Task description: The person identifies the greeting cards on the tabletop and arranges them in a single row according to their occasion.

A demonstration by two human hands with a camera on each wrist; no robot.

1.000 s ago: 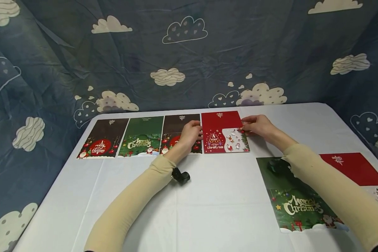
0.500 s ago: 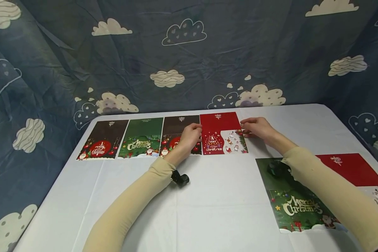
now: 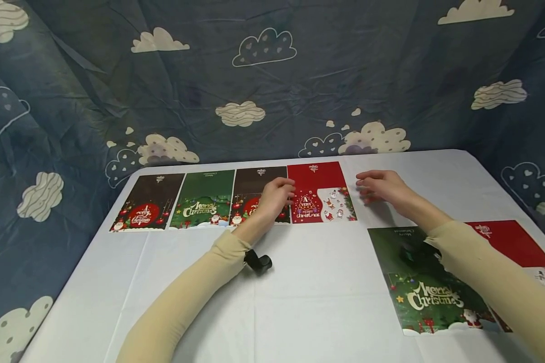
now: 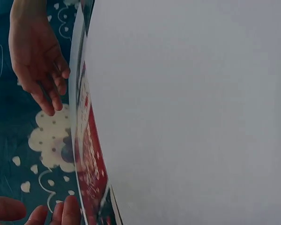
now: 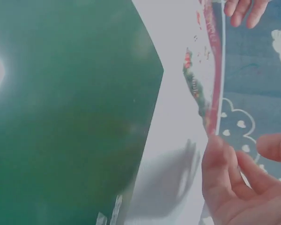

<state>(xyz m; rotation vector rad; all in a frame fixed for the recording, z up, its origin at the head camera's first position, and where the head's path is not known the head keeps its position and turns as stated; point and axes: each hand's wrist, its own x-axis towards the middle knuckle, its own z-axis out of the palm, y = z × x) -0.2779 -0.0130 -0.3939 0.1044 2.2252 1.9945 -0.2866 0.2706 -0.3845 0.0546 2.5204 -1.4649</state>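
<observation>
A row of Christmas cards lies along the far side of the table. At its right end is a red card [image 3: 321, 182] with a white lower panel. My left hand [image 3: 272, 199] is over the dark card [image 3: 247, 181] beside it, its fingertips right at the red card's left edge. In the left wrist view the left fingers [image 4: 68, 211] look loose, with nothing between them. My right hand [image 3: 386, 189] hovers to the right of the red card, apart from it. Its fingers [image 5: 218, 164] are relaxed and hold nothing in the right wrist view.
A green card [image 3: 206, 187] and another dark card [image 3: 156, 186] continue the row leftward. Under the right forearm lie a larger-looking green card [image 3: 418, 282] and a red card [image 3: 513, 242], partly hidden. A cloud-patterned curtain [image 3: 186, 91] hangs behind the white table [image 3: 300, 287].
The red card slid slightly left against the dark card. My right hand then left its right edge and moved a little to the right. The left hand stayed almost in place.
</observation>
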